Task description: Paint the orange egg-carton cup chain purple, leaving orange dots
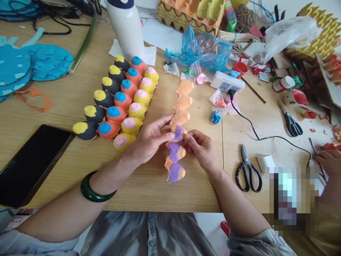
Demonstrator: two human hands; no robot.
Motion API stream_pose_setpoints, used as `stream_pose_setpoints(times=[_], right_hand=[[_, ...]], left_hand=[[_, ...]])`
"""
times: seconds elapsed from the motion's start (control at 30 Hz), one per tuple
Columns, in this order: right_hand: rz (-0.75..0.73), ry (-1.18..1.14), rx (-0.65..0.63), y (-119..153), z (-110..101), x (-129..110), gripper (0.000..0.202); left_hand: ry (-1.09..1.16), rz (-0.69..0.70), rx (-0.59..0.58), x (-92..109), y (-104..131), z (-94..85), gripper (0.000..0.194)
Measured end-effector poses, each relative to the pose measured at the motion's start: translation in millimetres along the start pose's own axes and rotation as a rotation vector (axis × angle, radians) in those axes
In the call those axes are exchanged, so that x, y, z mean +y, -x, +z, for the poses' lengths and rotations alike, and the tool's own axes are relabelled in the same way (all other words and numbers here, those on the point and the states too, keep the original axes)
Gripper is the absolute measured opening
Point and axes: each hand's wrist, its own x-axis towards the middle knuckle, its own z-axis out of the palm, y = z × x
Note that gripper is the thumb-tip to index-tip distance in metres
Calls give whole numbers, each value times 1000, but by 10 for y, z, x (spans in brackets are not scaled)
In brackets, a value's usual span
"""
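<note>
An orange strip cut from an egg carton (182, 102) stretches away from me over the table. Its three nearest cups carry purple clay (175, 152) with their orange tips showing; the far three are plain orange. My left hand (145, 142) grips the strip's left side, thumb on the purple cup in the middle. Closed in a pinch, my right hand (200, 147) has its fingertips at the right edge of that same cup. To the left lie painted egg-carton strips in black (102, 97), red (123, 101) and yellow (138, 103), each cup capped with another colour.
A black phone (34, 163) and a white bottle (126, 28) are on the left. Scissors (247, 170), a power strip (227, 83) with its cord, and small bags of clay (220, 103) lie to the right. Another person's hand (330, 161) is at the right edge.
</note>
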Motion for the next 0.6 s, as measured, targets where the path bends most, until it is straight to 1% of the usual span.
stream_pose_setpoints(times=[0.17,0.33,0.4,0.53,0.6], right_hand=[[4,2,11,4,8,-2,65],[3,6,-21,28,43,-3,64],[29,-36,-30,37,42,-20,58],[104,-208,18,35,4,-72,32],[98,-263,50,30,-15,-90,29]], left_hand=[[61,-82,45,35,9,59,44],[79,-97,85,25,21,73,44],[116,-129,99,32,20,62,41],[196,-208,126,83,18,59,34],[237,-243,126,105,20,63,27]])
